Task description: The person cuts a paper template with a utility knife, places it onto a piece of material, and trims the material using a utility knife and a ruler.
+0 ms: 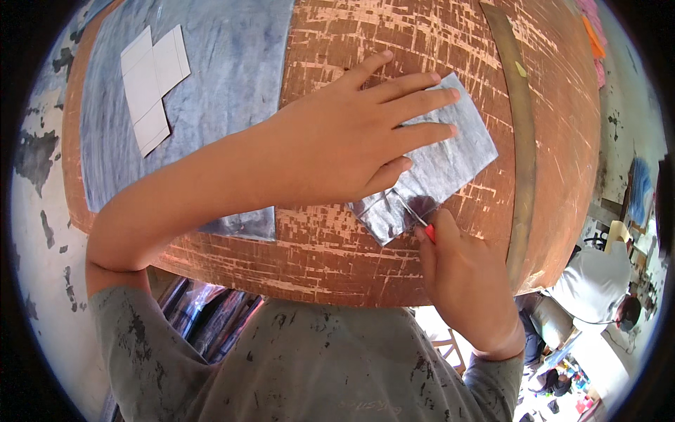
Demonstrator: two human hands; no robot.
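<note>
My left hand [358, 130] lies flat with its fingers spread across a small grey, shiny sheet [464, 144], pressing it against the worn brown tabletop. My right hand [467, 271] is closed around a tool with a red handle [430, 233] and a thin metal shaft, which looks like an awl. Its shaft points up and left onto the sheet's near part, close to a line across the sheet. The tip sits just below my left hand's little finger. The rest of the handle is hidden inside my right hand.
A large blue-grey sheet [211, 84] covers the table's left side, with white card templates [151, 91] on it. A long flat strip [522, 141] runs along the right of the scratched tabletop [337, 260]. At the far right, another person [594, 285] bends over.
</note>
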